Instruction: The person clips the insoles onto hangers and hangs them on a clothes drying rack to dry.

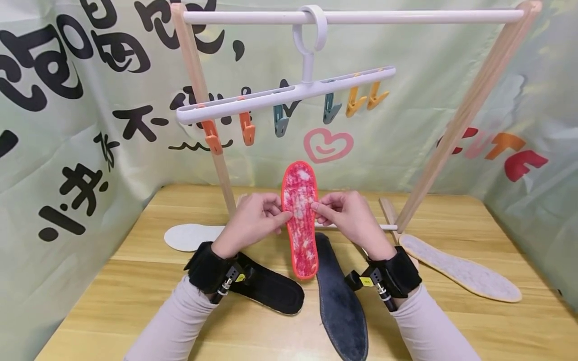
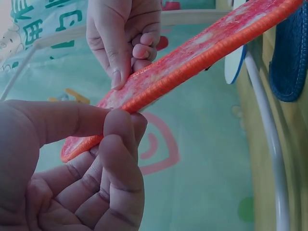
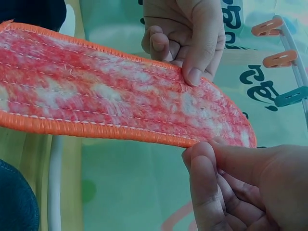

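Observation:
A red and white fuzzy insole (image 1: 301,225) with bright orange stitched edging is held upright in the air above the table. My left hand (image 1: 259,220) pinches its left edge between thumb and fingers. On the opposite edge, my right hand (image 1: 345,215) pinches it the same way. Both wrist views show the thumbs lying on the fuzzy face of the insole (image 2: 168,72), (image 3: 110,91) with fingertips behind the edge. Above and behind it hangs a white clip hanger (image 1: 289,95) with orange, teal and yellow clips (image 1: 248,129) along its bar.
The hanger hooks over a white rod (image 1: 406,17) on a wooden frame (image 1: 469,110). On the wooden table (image 1: 135,301) lie a white insole (image 1: 191,236), a black insole (image 1: 271,291), a dark grey insole (image 1: 340,306) and a light grey insole (image 1: 460,268).

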`<state>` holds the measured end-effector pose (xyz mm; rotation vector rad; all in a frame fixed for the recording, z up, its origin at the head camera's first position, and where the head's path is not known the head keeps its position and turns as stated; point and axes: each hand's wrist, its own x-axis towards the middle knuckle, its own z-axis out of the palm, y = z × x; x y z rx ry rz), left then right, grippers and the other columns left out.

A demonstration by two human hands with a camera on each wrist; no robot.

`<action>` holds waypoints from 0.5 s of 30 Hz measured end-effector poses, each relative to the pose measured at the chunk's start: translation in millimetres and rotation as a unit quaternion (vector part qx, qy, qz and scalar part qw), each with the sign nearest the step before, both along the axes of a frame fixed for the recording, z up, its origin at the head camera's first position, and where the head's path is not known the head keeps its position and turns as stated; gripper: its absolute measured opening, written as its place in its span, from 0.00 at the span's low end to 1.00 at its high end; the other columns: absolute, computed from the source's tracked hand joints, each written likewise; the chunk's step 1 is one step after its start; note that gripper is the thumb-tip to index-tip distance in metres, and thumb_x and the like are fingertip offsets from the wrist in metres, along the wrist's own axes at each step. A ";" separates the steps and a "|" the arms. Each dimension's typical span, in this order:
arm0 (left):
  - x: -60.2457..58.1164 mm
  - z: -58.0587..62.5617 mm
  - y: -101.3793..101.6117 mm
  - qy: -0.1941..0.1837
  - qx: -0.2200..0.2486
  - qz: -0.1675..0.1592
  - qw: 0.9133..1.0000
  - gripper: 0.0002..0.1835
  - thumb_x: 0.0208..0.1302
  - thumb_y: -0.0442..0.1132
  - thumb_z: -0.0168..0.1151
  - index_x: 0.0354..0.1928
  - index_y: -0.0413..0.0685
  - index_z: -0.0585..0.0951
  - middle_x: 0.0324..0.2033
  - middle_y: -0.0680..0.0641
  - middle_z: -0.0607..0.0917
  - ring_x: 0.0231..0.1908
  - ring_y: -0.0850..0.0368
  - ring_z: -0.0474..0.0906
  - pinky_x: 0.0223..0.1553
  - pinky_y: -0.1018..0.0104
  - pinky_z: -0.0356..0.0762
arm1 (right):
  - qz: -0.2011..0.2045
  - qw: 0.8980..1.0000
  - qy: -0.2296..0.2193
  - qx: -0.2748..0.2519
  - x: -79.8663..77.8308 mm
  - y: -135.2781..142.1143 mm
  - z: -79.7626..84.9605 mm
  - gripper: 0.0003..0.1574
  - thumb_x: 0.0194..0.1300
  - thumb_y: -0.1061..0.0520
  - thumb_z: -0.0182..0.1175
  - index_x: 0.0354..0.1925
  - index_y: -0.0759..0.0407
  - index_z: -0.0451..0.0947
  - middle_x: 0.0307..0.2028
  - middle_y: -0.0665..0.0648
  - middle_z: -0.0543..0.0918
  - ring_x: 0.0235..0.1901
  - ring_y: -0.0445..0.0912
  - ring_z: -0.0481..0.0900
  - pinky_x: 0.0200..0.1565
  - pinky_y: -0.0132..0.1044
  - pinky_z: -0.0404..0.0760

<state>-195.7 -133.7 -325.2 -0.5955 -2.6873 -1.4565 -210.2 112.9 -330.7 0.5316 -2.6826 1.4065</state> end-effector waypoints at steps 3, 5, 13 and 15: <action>3.0 2.2 -3.7 0.001 -0.005 0.002 1.000 0.07 0.69 0.39 0.73 0.34 0.49 0.85 0.31 0.47 0.93 0.25 0.54 0.90 0.25 0.68 0.75 | 0.011 1.000 0.004 -0.005 3.3 -2.5 1.1 0.12 0.75 0.53 0.70 0.43 0.62 0.90 0.30 0.57 0.91 0.31 0.49 0.91 0.37 0.37 0.89; 4.9 3.9 -7.1 0.004 -0.008 0.003 1.000 0.06 0.70 0.39 0.72 0.34 0.49 0.84 0.31 0.48 0.93 0.25 0.58 0.88 0.25 0.67 0.74 | 0.021 1.000 0.001 -0.011 5.4 -4.7 2.0 0.12 0.75 0.53 0.70 0.44 0.62 0.90 0.31 0.57 0.92 0.32 0.52 0.92 0.37 0.35 0.89; 12.9 16.4 -13.1 0.002 0.027 0.005 1.000 0.06 0.71 0.39 0.73 0.43 0.46 0.86 0.32 0.48 0.92 0.27 0.55 0.90 0.29 0.64 0.85 | 0.036 0.999 0.004 -0.025 14.8 -7.4 11.5 0.10 0.73 0.56 0.71 0.44 0.63 0.90 0.33 0.58 0.92 0.30 0.41 0.90 0.42 0.44 0.92; 15.9 18.4 -15.0 -0.001 0.033 0.007 0.999 0.07 0.71 0.39 0.73 0.44 0.45 0.86 0.33 0.47 0.92 0.28 0.54 0.90 0.32 0.63 0.88 | 0.039 0.999 -0.001 -0.031 17.1 -9.3 13.4 0.09 0.73 0.56 0.71 0.43 0.62 0.90 0.33 0.58 0.92 0.30 0.42 0.90 0.41 0.44 0.92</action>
